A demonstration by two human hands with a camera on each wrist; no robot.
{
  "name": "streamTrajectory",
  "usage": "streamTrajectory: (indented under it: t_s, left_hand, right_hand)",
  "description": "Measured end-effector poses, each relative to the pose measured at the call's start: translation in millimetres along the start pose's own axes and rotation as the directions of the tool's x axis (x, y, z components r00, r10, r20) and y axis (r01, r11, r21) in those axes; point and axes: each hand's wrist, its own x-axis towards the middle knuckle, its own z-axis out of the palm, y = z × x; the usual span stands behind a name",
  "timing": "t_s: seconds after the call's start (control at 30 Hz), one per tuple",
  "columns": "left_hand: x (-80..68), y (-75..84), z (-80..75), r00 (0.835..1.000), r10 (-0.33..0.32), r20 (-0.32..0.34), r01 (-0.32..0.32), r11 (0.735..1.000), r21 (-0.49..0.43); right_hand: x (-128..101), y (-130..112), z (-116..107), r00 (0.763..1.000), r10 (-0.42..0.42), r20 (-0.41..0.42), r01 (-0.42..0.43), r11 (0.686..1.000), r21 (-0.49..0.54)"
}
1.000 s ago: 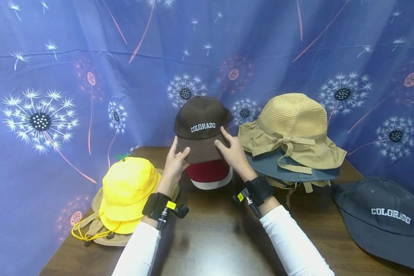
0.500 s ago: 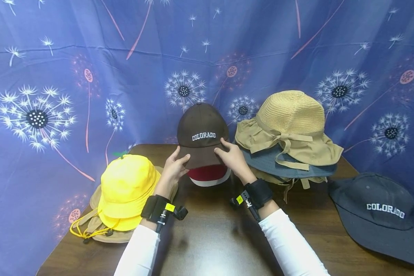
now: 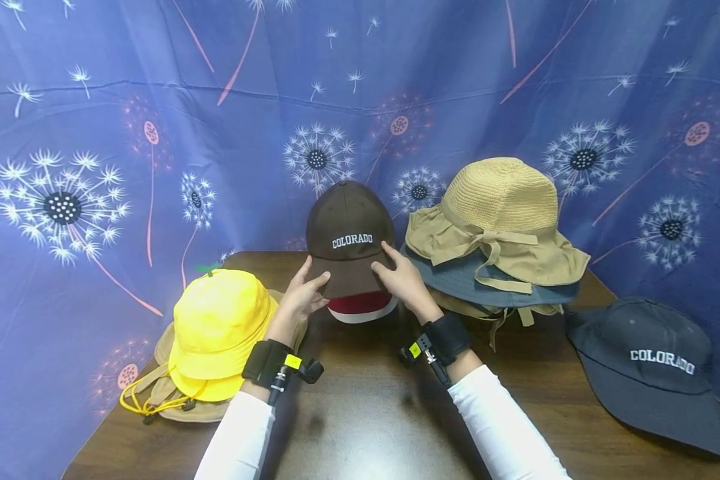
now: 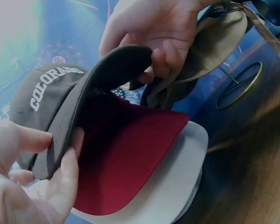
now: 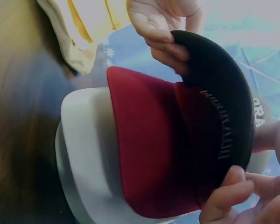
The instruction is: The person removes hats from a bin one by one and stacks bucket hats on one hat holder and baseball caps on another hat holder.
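Note:
Both hands hold a brown baseball cap (image 3: 348,217) lettered COLORADO by the two sides of its brim. The left hand (image 3: 302,293) pinches the brim's left side, thumb on top and fingers below, as the left wrist view shows. On the opposite side the right hand (image 3: 403,277) pinches the brim the same way. Beneath the brown cap is a red cap (image 4: 126,163), its crown hidden and its brim sticking out. Under that lies a white cap brim (image 5: 86,140), with another pale brim edge below it.
On the left, a yellow bucket hat (image 3: 222,327) sits on a beige hat (image 3: 195,411). At the right, a straw hat (image 3: 498,197) with a tan brim tops a blue hat (image 3: 450,277). Nearer the front right lies a dark COLORADO cap (image 3: 648,380). A dandelion-print curtain (image 3: 246,147) hangs behind the table (image 3: 366,393).
The brown cap has come down over the red cap and straightened, its crown now more upright. Both hands have moved down slightly with it, still gripping the brim.

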Motion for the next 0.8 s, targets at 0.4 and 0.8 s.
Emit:
streamTrajectory:
  t_s: [0.4, 0.8]
  left_hand:
    - [-13.8, -3.5, 5.5, 1.0, 0.005, -0.005, -0.005, 0.996, -0.089]
    - [-20.8, -0.4, -0.6, 0.999, 0.027, -0.021, -0.028, 0.998, -0.058]
  right_hand:
    - [-7, 5, 2, 0.996, 0.068, 0.054, -0.068, 0.998, 0.0]
    - [-15, 3, 5, 0.994, 0.067, 0.084, -0.073, 0.996, 0.06]
